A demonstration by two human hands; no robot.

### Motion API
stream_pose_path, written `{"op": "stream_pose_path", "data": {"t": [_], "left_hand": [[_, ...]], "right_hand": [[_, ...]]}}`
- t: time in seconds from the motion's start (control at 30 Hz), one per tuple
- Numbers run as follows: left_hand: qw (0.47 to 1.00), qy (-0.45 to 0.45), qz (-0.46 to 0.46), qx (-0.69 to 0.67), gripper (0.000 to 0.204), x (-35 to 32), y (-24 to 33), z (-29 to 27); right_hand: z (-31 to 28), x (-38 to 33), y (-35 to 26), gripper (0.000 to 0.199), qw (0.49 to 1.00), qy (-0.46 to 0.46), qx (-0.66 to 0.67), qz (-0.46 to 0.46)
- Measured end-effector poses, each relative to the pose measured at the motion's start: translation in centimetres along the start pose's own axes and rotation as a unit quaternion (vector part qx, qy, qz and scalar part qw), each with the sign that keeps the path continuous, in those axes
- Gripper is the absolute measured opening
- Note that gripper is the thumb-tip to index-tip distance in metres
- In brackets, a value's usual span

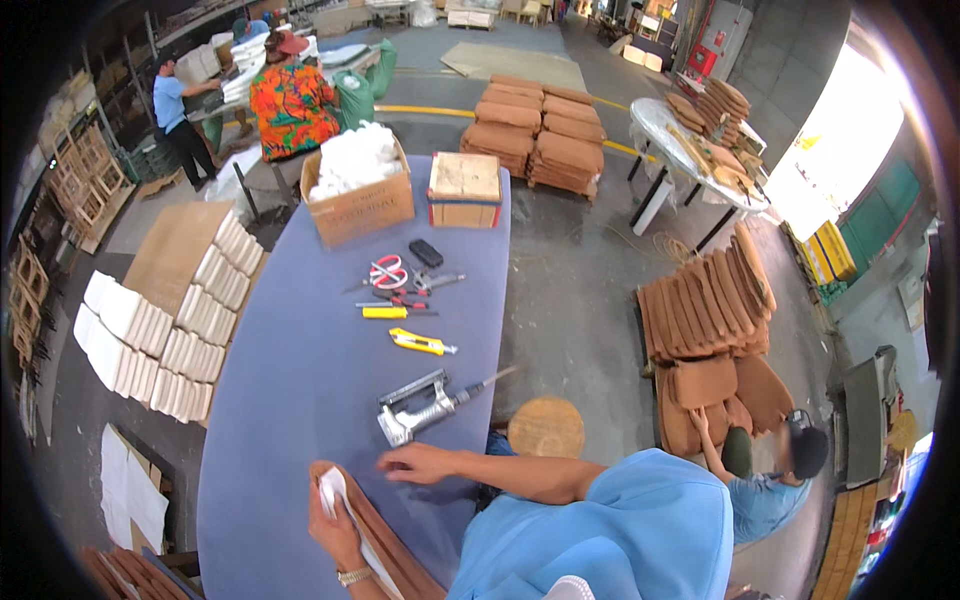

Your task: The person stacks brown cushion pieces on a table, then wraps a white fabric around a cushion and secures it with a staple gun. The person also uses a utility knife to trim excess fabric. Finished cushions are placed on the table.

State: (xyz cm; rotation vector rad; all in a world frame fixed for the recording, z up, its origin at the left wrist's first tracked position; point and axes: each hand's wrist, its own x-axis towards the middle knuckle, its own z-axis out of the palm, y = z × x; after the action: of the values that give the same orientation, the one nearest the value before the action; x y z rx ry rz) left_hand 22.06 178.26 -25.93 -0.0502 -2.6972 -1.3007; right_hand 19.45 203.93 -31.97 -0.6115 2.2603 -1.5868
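— What is held by the left hand?
— A white sheet is pinched in closed fingers against a brown seat pad, which lies at the near end of the blue table.
— And the right hand?
— It is laid flat and open on the table just past the pad; nothing is gripped. A metal staple gun is seen just beyond it.
— Is room left for moving?
— Bare cloth is shown along the left edge; yellow knives and scissors are kept mid-table, boxes at the far end.
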Motion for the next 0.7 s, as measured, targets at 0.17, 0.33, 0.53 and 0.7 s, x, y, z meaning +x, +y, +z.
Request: {"op": "stream_pose_path", "data": {"t": [0.17,0.33,0.53,0.7], "left_hand": [[0.998,0.005,0.015,0.055,0.049,0.6,3.6,0.2],[0.99,-0.063,-0.106,0.074,0.054,0.7,8.3,2.4],[0.983,-0.109,-0.147,-0.001,0.067,1.1,8.3,3.8],[0.971,-0.103,-0.212,0.03,0.064,1.4,11.5,4.4]], "right_hand": [[-8.3,-5.8,6.4,0.026,0.984,0.068,0.052,0.155],[-15.7,-6.3,15.0,0.025,0.953,0.139,0.102,0.249],[-22.3,-4.4,19.7,0.024,0.925,0.161,0.106,0.327],[-31.7,-4.7,23.7,0.026,0.91,0.316,0.097,0.251]]}}
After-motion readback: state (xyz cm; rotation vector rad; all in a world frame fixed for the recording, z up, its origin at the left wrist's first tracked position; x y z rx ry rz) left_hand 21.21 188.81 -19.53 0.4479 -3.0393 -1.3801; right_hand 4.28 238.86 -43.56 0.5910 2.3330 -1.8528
